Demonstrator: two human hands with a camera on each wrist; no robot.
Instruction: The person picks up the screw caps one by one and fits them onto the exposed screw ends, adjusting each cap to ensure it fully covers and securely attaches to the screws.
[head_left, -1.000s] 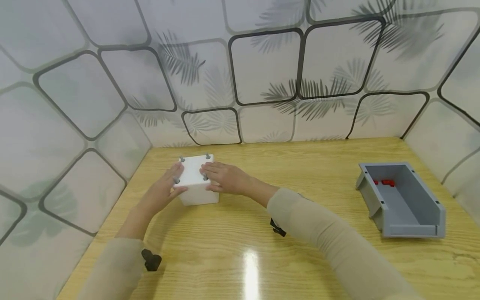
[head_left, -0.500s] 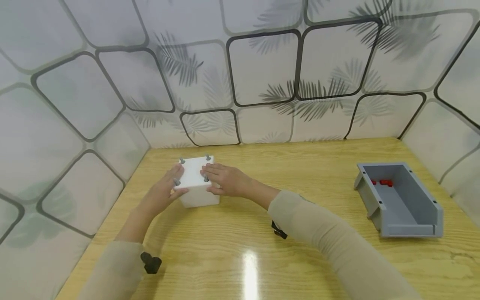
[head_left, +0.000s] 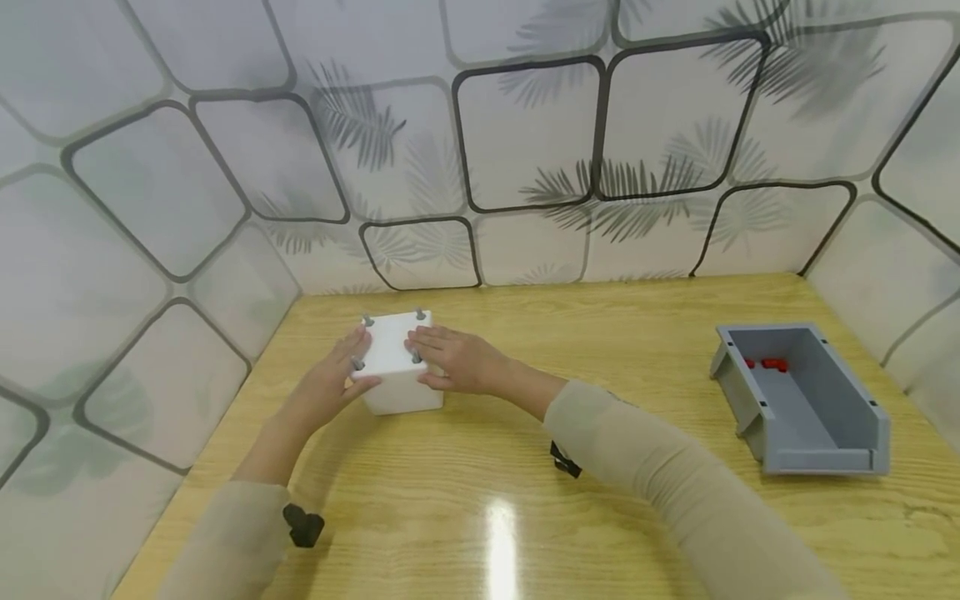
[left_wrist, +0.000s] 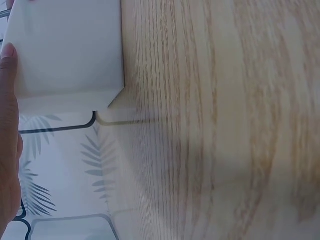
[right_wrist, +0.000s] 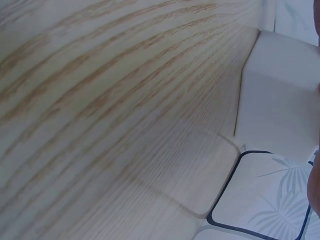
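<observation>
A white box [head_left: 388, 346] stands on the table towards its back left, with small grey pegs [head_left: 417, 357] sticking up near the corners of its top. My left hand [head_left: 327, 385] lies along the box's left side, fingers extended, thumb reaching across the upper front edge. From the right, my right hand [head_left: 461, 360] rests its straight fingers on the top near a front peg, and its thumb touches the side below. Close up in the left wrist view, the box [left_wrist: 70, 55] has the thumb [left_wrist: 7, 65] against it. The right wrist view shows a smooth white face [right_wrist: 280, 95] over the wood.
A grey open-front bin [head_left: 806, 417] stands at the right of the wooden table [head_left: 570, 533], with a few small red pieces [head_left: 774, 364] in its back part. Patterned white walls [head_left: 525, 133] rise behind the table and on both sides. Black wrist devices [head_left: 303, 525] hang beneath the sleeves.
The white box and both hands on it have shifted very slightly to the right. The hands keep the same hold, and the grey bin stays in place.
</observation>
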